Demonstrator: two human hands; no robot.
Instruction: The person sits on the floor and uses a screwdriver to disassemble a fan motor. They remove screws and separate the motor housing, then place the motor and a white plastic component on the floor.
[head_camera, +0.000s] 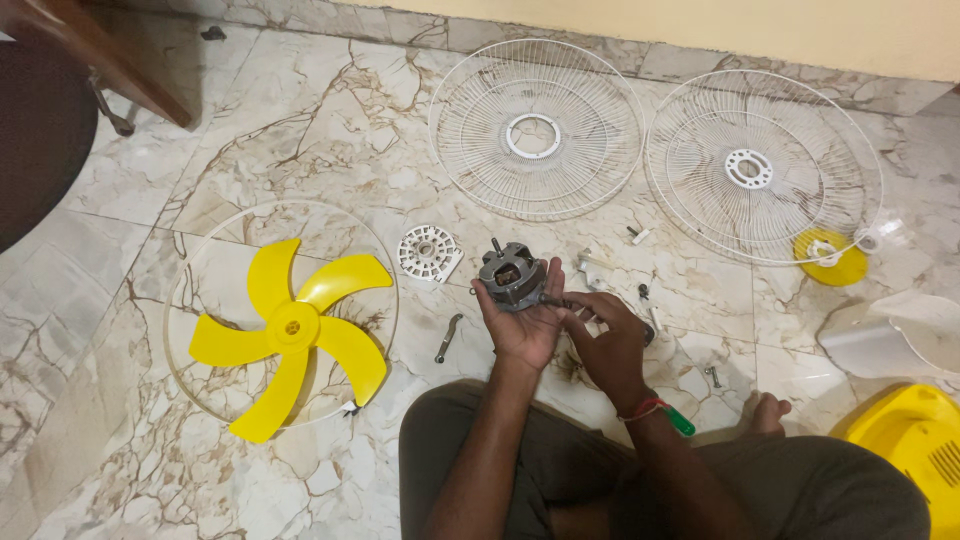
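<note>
My left hand (527, 325) cradles grey fan motor (512, 278) above marble floor (330, 130), fingers curled round its underside. My right hand (607, 345) pinches what looks like screwdriver (560, 301) against motor's side, fingers clamped together. Yellow fan blade (292, 330) lies left inside clear ring; two white wire guards (537, 128) ahead.

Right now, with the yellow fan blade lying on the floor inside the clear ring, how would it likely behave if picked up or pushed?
The yellow fan blade looks like thin moulded plastic, so probably light for its span. Its five long blades would likely flex slightly at the tips, while the hub stays stiff. On the polished marble floor it would probably slide and spin, perhaps catching the clear ring around it.
</note>
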